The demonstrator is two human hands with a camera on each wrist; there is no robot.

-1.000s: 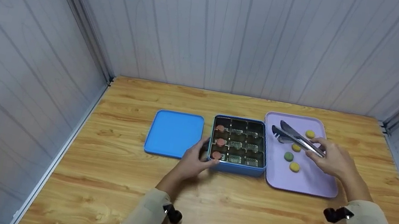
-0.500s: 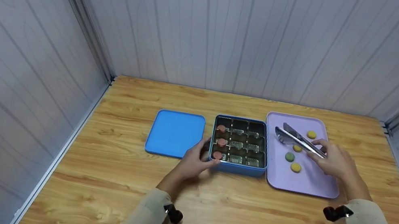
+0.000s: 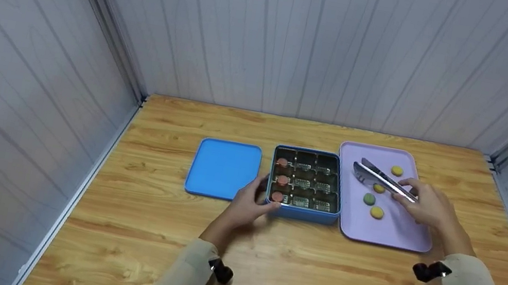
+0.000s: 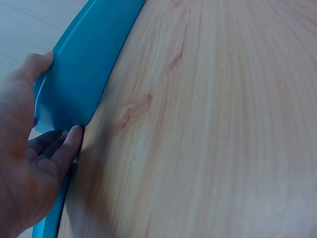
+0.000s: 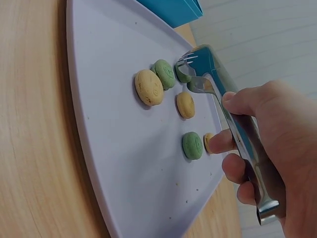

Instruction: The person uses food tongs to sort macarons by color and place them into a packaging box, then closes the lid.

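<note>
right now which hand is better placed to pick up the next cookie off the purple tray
Right. The right hand already grips the tongs over the purple tray, their tips near a yellow cookie. The left hand holds the blue tin by its near corner.

L hand (image 3: 250, 208) fingers curled in grip; R hand (image 3: 426, 204) fingers curled, gripping.
</note>
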